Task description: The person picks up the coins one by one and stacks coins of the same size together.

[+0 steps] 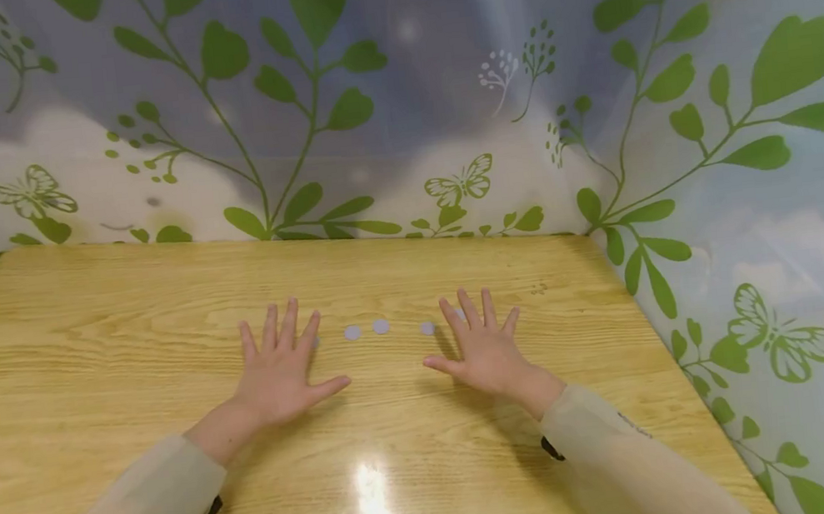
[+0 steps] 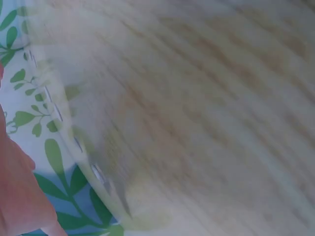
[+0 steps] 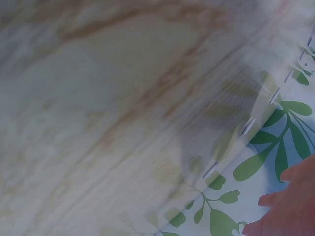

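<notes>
Several small pale grey-lilac discs lie in a loose row across the wooden table. One disc [image 1: 352, 332] and a second disc [image 1: 381, 326] are in full view between the hands. A third disc [image 1: 428, 328] is just left of the right hand's fingers. My left hand [image 1: 278, 382] is palm down with fingers spread, its index finger beside a partly hidden disc [image 1: 316, 342]. My right hand [image 1: 489, 358] is spread likewise, its fingers partly covering another disc [image 1: 461, 315]. Neither hand holds anything. In the wrist views, discs appear as thin slivers [image 2: 97, 173] [image 3: 248, 126].
The wooden table [image 1: 125, 321] meets a wall covering [image 1: 398, 124] printed with leaves and butterflies at the back and right. A bright light reflection lies on the table's near part. Small marks [image 1: 538, 287] show right of the right hand.
</notes>
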Demonstrator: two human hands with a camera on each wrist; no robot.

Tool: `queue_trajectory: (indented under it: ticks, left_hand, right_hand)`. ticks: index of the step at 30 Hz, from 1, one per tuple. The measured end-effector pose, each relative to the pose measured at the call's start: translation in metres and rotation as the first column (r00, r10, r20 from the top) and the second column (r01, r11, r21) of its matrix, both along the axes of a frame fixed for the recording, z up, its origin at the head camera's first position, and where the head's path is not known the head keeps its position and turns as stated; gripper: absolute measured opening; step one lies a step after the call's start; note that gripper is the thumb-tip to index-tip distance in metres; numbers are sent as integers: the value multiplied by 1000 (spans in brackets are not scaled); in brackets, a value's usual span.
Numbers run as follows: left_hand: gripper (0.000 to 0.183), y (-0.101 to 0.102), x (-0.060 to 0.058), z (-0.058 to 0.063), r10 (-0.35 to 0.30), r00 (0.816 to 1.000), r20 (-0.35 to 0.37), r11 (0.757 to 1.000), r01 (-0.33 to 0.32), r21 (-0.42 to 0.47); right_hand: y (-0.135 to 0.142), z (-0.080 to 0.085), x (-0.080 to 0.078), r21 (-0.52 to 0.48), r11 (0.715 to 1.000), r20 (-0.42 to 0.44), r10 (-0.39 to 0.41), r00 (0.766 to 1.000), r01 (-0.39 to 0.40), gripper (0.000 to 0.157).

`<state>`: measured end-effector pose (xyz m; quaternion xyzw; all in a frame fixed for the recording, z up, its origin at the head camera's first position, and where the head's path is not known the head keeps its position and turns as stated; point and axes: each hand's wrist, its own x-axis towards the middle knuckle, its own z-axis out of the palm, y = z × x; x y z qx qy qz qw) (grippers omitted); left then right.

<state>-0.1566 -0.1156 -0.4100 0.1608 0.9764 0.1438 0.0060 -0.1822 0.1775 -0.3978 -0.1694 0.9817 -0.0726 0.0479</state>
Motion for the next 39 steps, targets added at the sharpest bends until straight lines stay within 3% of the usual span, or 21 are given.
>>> queue_trajectory:
  ticks: [8, 17, 23, 28, 39]
  left_hand:
    - [96, 9, -13, 0, -6, 1000, 3, 1000, 6, 18]
    - [94, 24, -30, 2, -28, 999, 31, 999, 27, 24]
    - [83, 36, -43, 5, -44, 999, 11, 999, 44, 27]
    - [70, 44, -54, 5, -36, 998, 47, 999, 34, 38]
    - [51, 51, -67, -4, 17, 994, 108, 999, -22, 44]
  right_hand:
    - [-5, 0, -10, -6, 1000, 16, -11, 1000, 11, 88]
    - [-18, -2, -26, -95, 995, -16, -36, 999, 34, 77]
    - [-35, -1, -37, -79, 996, -48, -39, 998, 35, 58]
    - [-48, -1, -45, -53, 998, -50, -35, 998, 32, 46]
    - [-66, -6, -56, -26, 999, -23, -46, 999, 45, 34]
